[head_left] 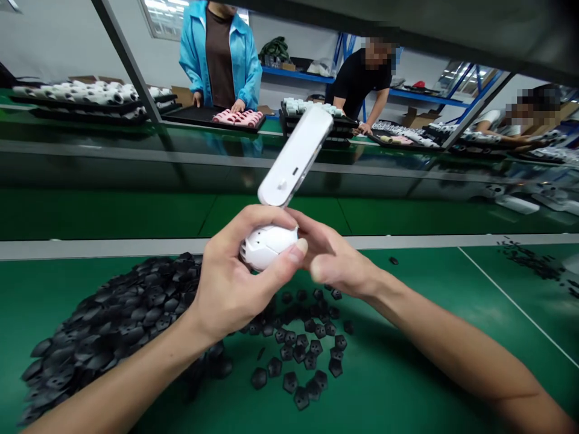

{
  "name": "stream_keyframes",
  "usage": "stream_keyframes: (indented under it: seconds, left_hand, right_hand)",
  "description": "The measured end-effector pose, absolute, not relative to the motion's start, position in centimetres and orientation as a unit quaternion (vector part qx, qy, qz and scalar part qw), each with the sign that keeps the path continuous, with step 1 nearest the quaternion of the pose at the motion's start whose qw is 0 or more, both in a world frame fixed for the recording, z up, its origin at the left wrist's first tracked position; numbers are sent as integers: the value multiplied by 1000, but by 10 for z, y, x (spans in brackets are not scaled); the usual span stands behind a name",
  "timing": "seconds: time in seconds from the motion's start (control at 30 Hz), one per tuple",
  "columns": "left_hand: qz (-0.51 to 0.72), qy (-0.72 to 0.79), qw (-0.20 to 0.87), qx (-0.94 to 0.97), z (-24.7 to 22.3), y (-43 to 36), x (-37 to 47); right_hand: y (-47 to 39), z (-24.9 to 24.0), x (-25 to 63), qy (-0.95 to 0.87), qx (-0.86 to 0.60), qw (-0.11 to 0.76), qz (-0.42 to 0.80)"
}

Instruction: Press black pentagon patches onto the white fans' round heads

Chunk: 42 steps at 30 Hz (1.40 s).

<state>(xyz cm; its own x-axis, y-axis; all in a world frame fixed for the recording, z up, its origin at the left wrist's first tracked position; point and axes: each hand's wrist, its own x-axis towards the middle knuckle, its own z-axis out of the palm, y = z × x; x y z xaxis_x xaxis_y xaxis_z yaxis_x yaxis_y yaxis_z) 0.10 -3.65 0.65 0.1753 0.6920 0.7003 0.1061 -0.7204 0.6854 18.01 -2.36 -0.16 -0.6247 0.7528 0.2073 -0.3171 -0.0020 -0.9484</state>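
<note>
My left hand (246, 271) is closed around a white ball-shaped body (270, 246) with seam lines and small holes. A flat white bar with rounded ends (298, 157) rises from behind the fingers, tilted up and to the right; where it joins the ball is hidden. My right hand (337, 259) is curled against the ball's right side, its fingertips partly behind the ball and the left thumb. Its own thumb stands free of the ball. Below the hands lie many loose black pentagonal pieces (301, 352), some with small holes.
A big heap of black pieces (113, 319) lies on the green worktop at left. More small dark parts (531, 259) are at right. Beyond the glossy divider, co-workers stand or lean by trays of white parts (85, 93) and pink parts (237, 117). A slanted metal post (129, 60) rises at left.
</note>
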Motion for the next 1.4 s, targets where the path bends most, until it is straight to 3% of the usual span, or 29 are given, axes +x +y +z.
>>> stream_keyframes:
  seconds: [0.33,0.4,0.57,0.7,0.83,0.93,1.07,1.17,1.4]
  left_hand:
    - [605,283,329,668,4,-23,-2]
    - [630,270,375,624,7,-11,-9]
    - [663,233,446,554,18,10,-24]
    - [644,269,473,537,22,7,-24]
    - [626,316,513,495,22,4,-23]
    - [629,322,522,477,21,7,-27]
    - [657,320,522,440,21,12,-31]
    - [665,321,518,432,21,13,-29]
    - [665,334,536,399,18,7,-26]
  right_hand:
    - [-17,-10,180,-621,-257,418,612]
    - [-13,-18,181,-675,-324,372,549]
    - [-13,-39,175,-820,-441,135,340]
    - [-18,-47,168,-845,-433,108,295]
    - [-17,-49,166,-832,-421,117,341]
    - [-19,-46,169,-846,-347,209,347]
    - [-32,-26,178,-902,-169,377,126]
    - [-46,-4,186,-924,-95,370,17]
    - [-54,15,193,-936,-78,337,-67]
